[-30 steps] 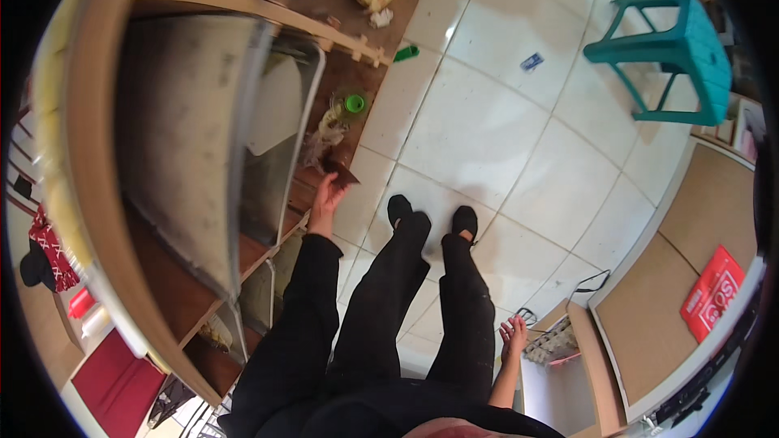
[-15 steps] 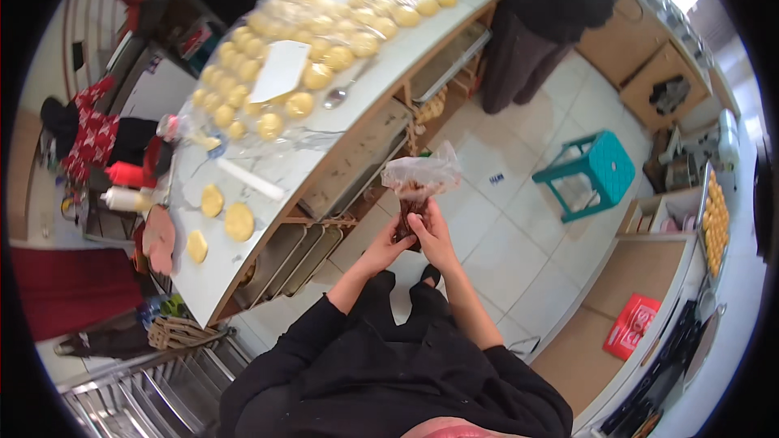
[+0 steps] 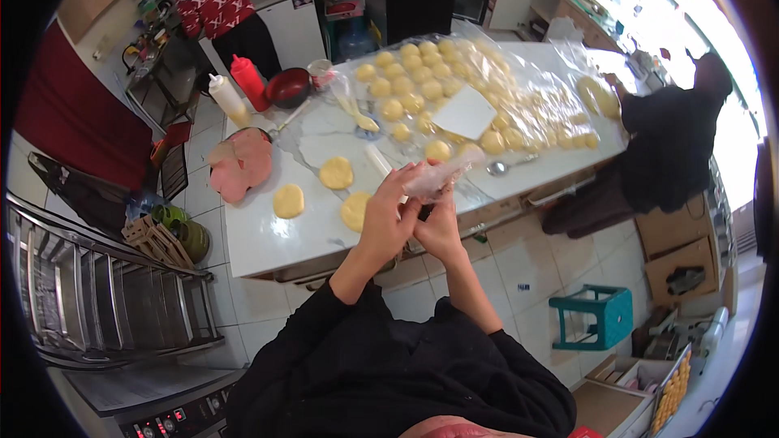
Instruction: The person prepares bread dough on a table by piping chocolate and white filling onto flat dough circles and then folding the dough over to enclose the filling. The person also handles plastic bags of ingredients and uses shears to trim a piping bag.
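Observation:
Both my hands are closed around a clear plastic piping bag (image 3: 454, 176) at the near edge of the table. Its brown filling, plain in the earlier picture, is now mostly hidden by my fingers. My left hand (image 3: 388, 215) wraps the bag from the left, with its fingers up near the loose top. Lower down, my right hand (image 3: 439, 229) grips it, thumbs close together. Just beyond my left hand lie flattened dough rounds (image 3: 335, 172) and a white rolling pin (image 3: 376, 159), partly covered by that hand.
Dough balls (image 3: 408, 103) under plastic sheet fill the table's far side, with a white card (image 3: 464, 113) and a spoon (image 3: 497, 168). Pink slices (image 3: 243, 164) and squeeze bottles (image 3: 248, 81) stand left. A person (image 3: 669, 134) works right, near a green stool (image 3: 613, 318); racks (image 3: 114, 292) stand left.
My view has swung left to face the table, and my hands have come to its edge with the piping bag. My left hand has shifted up toward the bag's loose top.

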`<action>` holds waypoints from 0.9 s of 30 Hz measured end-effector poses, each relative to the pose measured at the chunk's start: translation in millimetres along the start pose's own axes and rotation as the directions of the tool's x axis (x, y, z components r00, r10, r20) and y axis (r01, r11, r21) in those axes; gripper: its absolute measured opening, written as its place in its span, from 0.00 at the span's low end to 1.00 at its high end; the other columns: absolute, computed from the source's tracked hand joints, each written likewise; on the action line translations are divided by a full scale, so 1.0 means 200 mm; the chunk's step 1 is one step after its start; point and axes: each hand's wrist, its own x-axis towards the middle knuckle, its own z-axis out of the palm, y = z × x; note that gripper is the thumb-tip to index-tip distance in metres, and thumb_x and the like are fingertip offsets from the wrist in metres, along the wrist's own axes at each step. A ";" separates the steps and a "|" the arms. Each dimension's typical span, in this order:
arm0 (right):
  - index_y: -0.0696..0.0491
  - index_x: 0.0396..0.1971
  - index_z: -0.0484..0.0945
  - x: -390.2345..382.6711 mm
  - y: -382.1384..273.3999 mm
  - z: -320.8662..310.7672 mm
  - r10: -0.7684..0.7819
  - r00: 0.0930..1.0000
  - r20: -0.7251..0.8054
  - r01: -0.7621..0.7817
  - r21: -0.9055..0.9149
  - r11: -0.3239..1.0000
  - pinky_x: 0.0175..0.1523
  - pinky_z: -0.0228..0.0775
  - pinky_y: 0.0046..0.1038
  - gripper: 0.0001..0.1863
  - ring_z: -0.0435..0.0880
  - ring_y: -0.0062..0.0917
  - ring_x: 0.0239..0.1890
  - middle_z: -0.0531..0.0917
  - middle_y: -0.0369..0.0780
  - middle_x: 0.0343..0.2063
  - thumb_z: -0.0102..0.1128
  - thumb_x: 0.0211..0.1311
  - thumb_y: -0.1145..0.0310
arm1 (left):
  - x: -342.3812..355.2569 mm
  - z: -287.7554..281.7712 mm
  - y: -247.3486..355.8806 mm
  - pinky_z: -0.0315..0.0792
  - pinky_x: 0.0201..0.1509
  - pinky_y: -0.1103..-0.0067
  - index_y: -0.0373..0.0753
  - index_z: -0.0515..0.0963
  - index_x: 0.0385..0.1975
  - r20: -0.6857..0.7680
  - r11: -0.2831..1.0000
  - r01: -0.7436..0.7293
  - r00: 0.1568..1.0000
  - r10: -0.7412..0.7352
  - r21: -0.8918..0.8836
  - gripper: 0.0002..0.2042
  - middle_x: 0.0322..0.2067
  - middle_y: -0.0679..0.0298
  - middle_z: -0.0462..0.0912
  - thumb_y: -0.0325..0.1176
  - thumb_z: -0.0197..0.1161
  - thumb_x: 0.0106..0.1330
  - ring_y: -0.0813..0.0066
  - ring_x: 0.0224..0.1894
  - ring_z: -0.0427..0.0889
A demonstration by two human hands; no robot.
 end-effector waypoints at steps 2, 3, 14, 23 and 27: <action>0.61 0.44 0.65 0.12 0.02 0.16 -0.157 0.978 -0.137 0.160 0.012 0.987 0.41 0.67 0.30 0.23 0.75 0.31 0.40 0.73 0.44 0.39 0.57 0.45 0.76 | 0.06 -0.11 0.01 0.46 0.62 0.59 0.32 0.57 0.56 0.033 0.980 -0.058 0.998 0.053 0.189 0.29 0.55 0.52 0.63 0.32 0.56 0.53 0.52 0.59 0.59; 0.61 0.45 0.64 0.17 0.06 0.25 -0.156 0.965 -0.213 0.170 0.045 0.984 0.41 0.67 0.30 0.24 0.75 0.33 0.39 0.73 0.45 0.38 0.58 0.44 0.75 | 0.08 -0.14 0.00 0.39 0.63 0.55 0.32 0.55 0.58 0.096 0.924 -0.113 0.992 0.083 0.364 0.32 0.58 0.52 0.59 0.38 0.55 0.54 0.52 0.62 0.54; 0.60 0.37 0.67 0.49 0.16 0.61 -0.172 0.985 0.006 0.169 -0.213 0.962 0.37 0.64 0.38 0.16 0.72 0.46 0.35 0.74 0.49 0.32 0.55 0.46 0.74 | 0.34 -0.46 -0.38 0.32 0.61 0.51 0.35 0.59 0.53 -0.105 0.892 0.191 0.981 -0.162 0.410 0.25 0.55 0.53 0.61 0.38 0.52 0.57 0.54 0.60 0.55; 0.55 0.30 0.70 0.47 0.51 0.71 -0.220 0.967 -0.128 0.225 0.033 0.974 0.52 0.60 0.31 0.09 0.73 0.35 0.38 0.74 0.43 0.27 0.49 0.53 0.66 | 0.35 -0.32 -0.55 0.61 0.56 0.63 0.36 0.70 0.28 -0.083 0.941 -0.308 0.943 0.321 0.140 0.08 0.32 0.55 0.75 0.29 0.53 0.47 0.58 0.41 0.74; 0.53 0.28 0.72 0.54 0.33 0.61 -0.268 0.943 0.199 0.322 -0.336 0.885 0.58 0.54 0.31 0.08 0.74 0.25 0.44 0.78 0.36 0.33 0.46 0.54 0.65 | 0.38 -0.31 -0.48 0.64 0.51 0.67 0.37 0.69 0.25 -0.107 0.889 -0.406 0.895 0.434 0.213 0.08 0.26 0.57 0.74 0.30 0.54 0.43 0.60 0.37 0.74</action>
